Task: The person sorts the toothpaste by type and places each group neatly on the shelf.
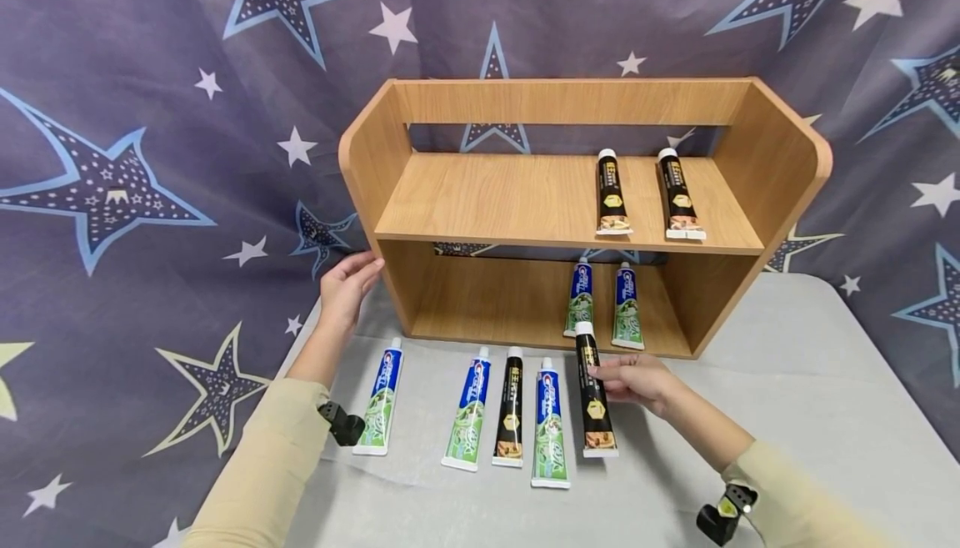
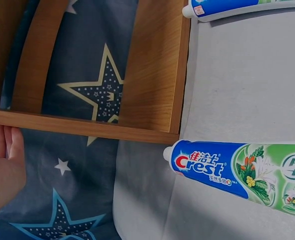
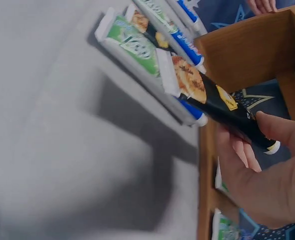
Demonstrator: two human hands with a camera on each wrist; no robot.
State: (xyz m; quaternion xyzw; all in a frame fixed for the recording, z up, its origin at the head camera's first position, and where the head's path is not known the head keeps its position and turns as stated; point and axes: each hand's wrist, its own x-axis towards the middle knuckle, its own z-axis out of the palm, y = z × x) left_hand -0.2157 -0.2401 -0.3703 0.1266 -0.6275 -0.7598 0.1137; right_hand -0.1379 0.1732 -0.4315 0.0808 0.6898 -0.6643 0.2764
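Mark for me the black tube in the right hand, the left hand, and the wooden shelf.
black tube (image 1: 594,402), head view, middle of its body.
left hand (image 1: 347,288), head view, back of the hand.
wooden shelf (image 1: 495,193), head view, bare upper board.

On the tabletop, five tubes are laid before the shelf unit, by which two tubes are held on each level.
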